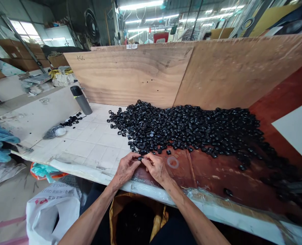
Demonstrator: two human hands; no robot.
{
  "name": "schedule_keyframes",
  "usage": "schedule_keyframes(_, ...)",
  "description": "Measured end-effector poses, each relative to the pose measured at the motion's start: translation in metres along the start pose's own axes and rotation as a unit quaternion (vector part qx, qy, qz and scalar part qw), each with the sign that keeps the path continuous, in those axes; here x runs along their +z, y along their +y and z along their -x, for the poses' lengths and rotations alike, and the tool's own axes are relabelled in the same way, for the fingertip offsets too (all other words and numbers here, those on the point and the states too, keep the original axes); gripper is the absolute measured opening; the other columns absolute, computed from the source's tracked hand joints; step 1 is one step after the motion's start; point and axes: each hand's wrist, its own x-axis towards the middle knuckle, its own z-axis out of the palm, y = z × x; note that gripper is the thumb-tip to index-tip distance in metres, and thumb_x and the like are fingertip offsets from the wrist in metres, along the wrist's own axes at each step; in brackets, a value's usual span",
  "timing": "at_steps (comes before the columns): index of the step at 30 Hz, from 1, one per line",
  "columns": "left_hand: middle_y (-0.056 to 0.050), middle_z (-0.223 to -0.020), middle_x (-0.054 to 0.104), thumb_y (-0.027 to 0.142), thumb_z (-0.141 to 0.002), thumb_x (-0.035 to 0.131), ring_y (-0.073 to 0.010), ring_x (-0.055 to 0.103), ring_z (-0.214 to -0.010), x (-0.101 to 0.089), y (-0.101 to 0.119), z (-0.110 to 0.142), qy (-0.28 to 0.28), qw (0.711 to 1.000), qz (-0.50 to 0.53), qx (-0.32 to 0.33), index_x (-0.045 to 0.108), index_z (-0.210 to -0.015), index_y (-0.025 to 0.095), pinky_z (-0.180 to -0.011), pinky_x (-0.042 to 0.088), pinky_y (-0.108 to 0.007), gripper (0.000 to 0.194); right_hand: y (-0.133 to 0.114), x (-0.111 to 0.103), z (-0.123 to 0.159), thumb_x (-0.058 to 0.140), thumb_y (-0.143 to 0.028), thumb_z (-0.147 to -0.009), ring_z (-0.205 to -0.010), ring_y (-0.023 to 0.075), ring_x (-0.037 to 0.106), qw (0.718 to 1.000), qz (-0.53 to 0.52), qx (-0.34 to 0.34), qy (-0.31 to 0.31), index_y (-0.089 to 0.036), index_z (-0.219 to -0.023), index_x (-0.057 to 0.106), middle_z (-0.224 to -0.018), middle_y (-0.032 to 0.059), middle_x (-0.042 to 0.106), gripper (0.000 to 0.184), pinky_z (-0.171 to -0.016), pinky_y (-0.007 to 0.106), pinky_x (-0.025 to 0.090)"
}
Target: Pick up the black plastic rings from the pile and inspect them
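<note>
Both hands meet at the front of the bench, with a small black ring (140, 158) pinched between them. The left hand (127, 169) is curled nearly closed, its fingertips at the ring, and the right hand (154, 167) comes in from the other side, its fingers bent close around the same spot. The fingers hide most of the ring, so its exact shape cannot be made out. The work in hand looks like fingering these pieces one at a time, and this pinch calls for steady fingertips, since the ring is tiny and easily dropped. Just ahead of the fingers lies the edge of a large heap of matching black rings (181, 131), and a few loose ones (168, 152) sit apart, just beyond the right hand. The heap spreads away from the hands toward the right, across a worn reddish board (207, 166) and a pale tiled bench top (95, 146). Farther out to the left of the hands are a smaller cluster of rings (71, 119) and a grey bottle (81, 100) standing upright. A plywood board (130, 76) rises behind the heap. Below the left hand, a white sack (51, 214) sits beside a yellow bag (115, 217).
</note>
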Motion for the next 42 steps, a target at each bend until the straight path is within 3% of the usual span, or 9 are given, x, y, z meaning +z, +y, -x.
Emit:
schedule_keyframes(2, -0.004, -0.098, 0.072, 0.032, -0.087, 0.070, -0.0157, 0.065, -0.082, 0.000, -0.001, 0.000, -0.003, 1.000, -0.009, 0.007, 0.069, -0.108, 0.017, -0.079, 0.053, -0.029, 0.026, 0.001, 0.001, 0.000, 0.051, -0.034, -0.099, -0.056, 0.0141, 0.054, 1.000, 0.009, 0.015, 0.002, -0.021, -0.073, 0.059, -0.061, -0.0007, 0.058, 0.030, -0.057, 0.025, 0.043)
schedule_keyframes(6, -0.002, -0.086, 0.071, 0.038, -0.089, 0.070, -0.0147, 0.064, -0.074, -0.002, -0.005, 0.001, -0.017, 0.999, 0.032, -0.029, 0.067, -0.111, 0.016, -0.072, 0.051, -0.027, 0.031, 0.001, 0.001, 0.002, 0.060, -0.033, -0.093, -0.058, 0.0144, 0.056, 1.000, 0.010, -0.018, 0.013, -0.020, -0.088, 0.064, -0.071, 0.0004, 0.063, 0.015, -0.058, 0.025, 0.045)
schedule_keyframes(9, -0.004, -0.086, 0.072, 0.040, -0.087, 0.072, -0.0156, 0.066, -0.075, -0.003, -0.006, 0.001, -0.024, 0.998, 0.052, -0.039, 0.067, -0.111, 0.015, -0.072, 0.052, -0.027, 0.034, 0.001, 0.000, 0.002, 0.057, -0.032, -0.096, -0.057, 0.0145, 0.055, 0.999, 0.032, -0.022, 0.013, -0.020, -0.075, 0.062, -0.063, -0.0003, 0.060, 0.024, -0.059, 0.025, 0.044)
schedule_keyframes(14, -0.004, -0.084, 0.074, 0.043, -0.084, 0.075, -0.0174, 0.069, -0.077, -0.003, 0.003, 0.002, -0.040, 0.994, 0.086, -0.058, 0.069, -0.108, 0.015, -0.075, 0.055, -0.030, 0.037, -0.001, 0.000, 0.003, 0.060, -0.024, -0.091, -0.074, 0.0182, 0.063, 0.997, 0.013, -0.078, 0.024, -0.019, -0.094, 0.067, -0.086, 0.0054, 0.068, 0.009, -0.070, 0.028, 0.049)
schedule_keyframes(23, -0.006, -0.087, 0.077, 0.045, -0.086, 0.073, -0.0197, 0.073, -0.079, -0.001, -0.005, 0.025, -0.016, 0.991, 0.109, -0.082, 0.068, -0.109, 0.015, -0.077, 0.060, -0.033, 0.037, -0.004, 0.003, 0.006, 0.056, -0.020, -0.092, -0.082, 0.0186, 0.063, 0.992, 0.002, -0.123, -0.038, -0.020, -0.091, 0.065, -0.087, 0.0046, 0.067, 0.009, -0.076, 0.030, 0.049)
schedule_keyframes(30, -0.008, -0.114, 0.074, 0.028, -0.094, 0.060, -0.0228, 0.073, -0.104, 0.008, -0.015, 0.028, 0.071, 0.981, -0.147, 0.104, 0.068, -0.115, 0.022, -0.095, 0.060, -0.039, 0.023, -0.001, 0.009, 0.004, 0.059, -0.026, -0.092, -0.057, 0.0139, 0.059, 0.993, -0.080, 0.061, -0.054, -0.021, -0.085, 0.062, -0.068, -0.0015, 0.062, 0.009, -0.054, 0.023, 0.046)
schedule_keyframes(35, -0.009, -0.116, 0.073, 0.020, -0.096, 0.055, -0.0220, 0.072, -0.109, 0.011, -0.019, 0.031, 0.081, 0.957, -0.210, 0.181, 0.068, -0.116, 0.023, -0.097, 0.060, -0.038, 0.024, -0.001, 0.007, 0.004, 0.052, -0.050, -0.099, -0.040, 0.0116, 0.053, 0.963, -0.169, 0.166, -0.128, -0.021, -0.079, 0.055, -0.052, -0.0048, 0.057, 0.036, -0.041, 0.021, 0.041)
schedule_keyframes(38, -0.010, -0.119, 0.073, 0.024, -0.097, 0.055, -0.0231, 0.071, -0.112, 0.013, -0.017, 0.031, 0.077, 0.964, -0.194, 0.164, 0.069, -0.116, 0.022, -0.098, 0.060, -0.039, 0.024, -0.006, 0.004, 0.004, 0.047, -0.058, -0.099, -0.035, 0.0097, 0.047, 0.956, -0.176, 0.181, -0.149, -0.020, -0.074, 0.054, -0.046, -0.0059, 0.051, 0.046, -0.037, 0.019, 0.034)
schedule_keyframes(42, -0.008, -0.108, 0.077, 0.035, -0.095, 0.062, -0.0219, 0.075, -0.095, 0.009, -0.013, 0.029, 0.073, 0.993, -0.087, 0.027, 0.068, -0.115, 0.020, -0.089, 0.062, -0.037, 0.026, -0.011, 0.003, 0.005, 0.063, -0.037, -0.091, -0.046, 0.0104, 0.054, 0.981, -0.150, 0.091, -0.085, -0.021, -0.092, 0.058, -0.057, -0.0070, 0.055, 0.018, -0.046, 0.019, 0.042)
